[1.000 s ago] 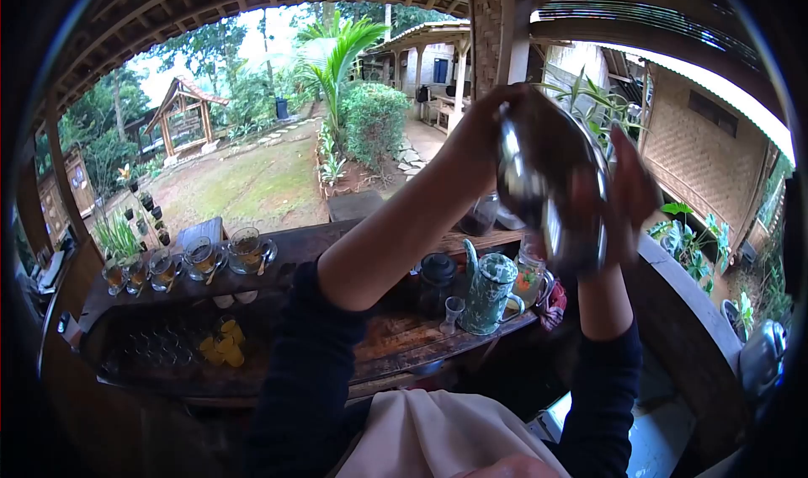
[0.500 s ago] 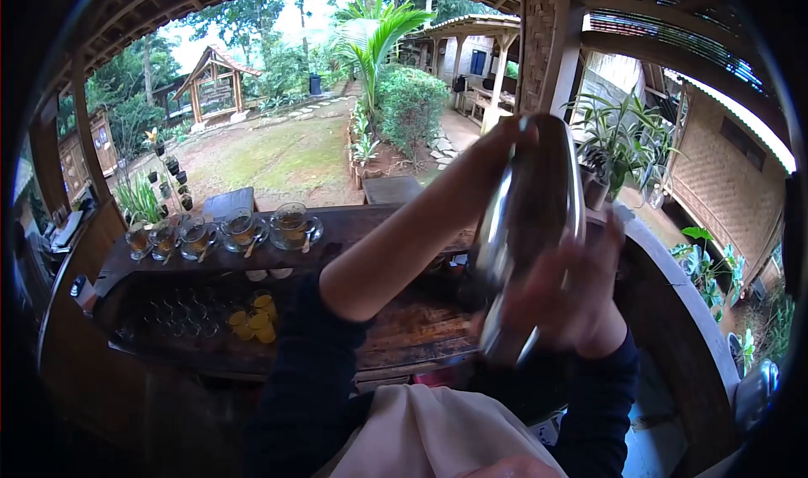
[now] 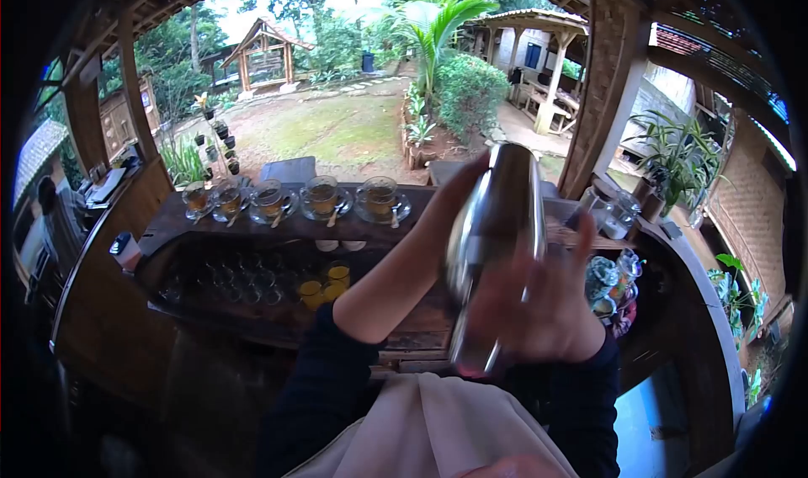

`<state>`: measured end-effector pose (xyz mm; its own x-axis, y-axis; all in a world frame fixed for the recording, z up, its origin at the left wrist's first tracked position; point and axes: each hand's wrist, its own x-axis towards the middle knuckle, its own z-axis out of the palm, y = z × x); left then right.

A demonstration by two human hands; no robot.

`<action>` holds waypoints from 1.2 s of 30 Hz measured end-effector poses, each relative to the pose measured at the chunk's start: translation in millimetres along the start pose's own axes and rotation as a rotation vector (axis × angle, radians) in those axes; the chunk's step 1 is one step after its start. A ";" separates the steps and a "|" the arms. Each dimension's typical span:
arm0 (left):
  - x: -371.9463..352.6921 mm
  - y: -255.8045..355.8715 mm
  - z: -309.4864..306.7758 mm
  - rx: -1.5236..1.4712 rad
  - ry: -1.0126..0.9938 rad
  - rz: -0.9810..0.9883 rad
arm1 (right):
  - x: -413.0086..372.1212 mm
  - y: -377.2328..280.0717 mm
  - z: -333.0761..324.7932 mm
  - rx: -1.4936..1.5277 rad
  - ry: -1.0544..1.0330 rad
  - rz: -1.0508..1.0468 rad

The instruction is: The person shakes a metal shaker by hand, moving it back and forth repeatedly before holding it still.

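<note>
A shiny metal cocktail shaker is held up tilted in front of me, blurred at its lower part. My left hand is closed around the upper end from the far left side, its fingers mostly hidden behind the metal. Lower down, my right hand grips the shaker from the right; its fingers are smeared by motion, with one pointing upward. Behind the shaker lies the dark wooden counter.
Glass cups of brown drink on saucers with spoons line the raised ledge. Below are yellow-filled glasses and several clear glasses. Jars and a potted plant stand at right. A lidded paper cup sits left.
The shaker and both hands have shifted left and slightly down in view, still together. My view has turned left, bringing more of the jars on the right into sight.
</note>
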<state>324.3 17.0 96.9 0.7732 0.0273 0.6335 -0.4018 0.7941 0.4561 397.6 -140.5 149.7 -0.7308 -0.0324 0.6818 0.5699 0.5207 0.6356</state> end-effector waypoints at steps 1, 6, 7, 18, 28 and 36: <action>-22.5 -9.0 4.1 0.405 0.289 0.188 | 6.1 -14.5 8.9 0.019 0.115 -0.138; -49.1 40.3 -30.4 0.196 0.235 0.066 | 7.2 -13.1 55.4 0.155 0.078 0.001; -52.8 52.4 -36.1 -0.085 0.024 -0.078 | 3.8 3.0 71.3 0.190 -0.015 0.196; -142.7 9.2 86.1 0.404 0.224 0.695 | 49.7 -111.5 92.2 0.386 0.356 -0.220; -199.1 61.4 29.5 -0.055 0.826 0.410 | 61.4 -101.3 168.8 0.592 0.170 0.566; -236.3 53.7 69.3 0.253 0.406 0.415 | 60.7 -135.7 180.7 0.868 0.665 0.228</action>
<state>86.0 11.1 15.0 0.6331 0.5696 0.5242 -0.7730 0.5016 0.3885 208.0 -59.0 39.4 -0.1478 -0.1749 0.9734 0.0198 0.9835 0.1797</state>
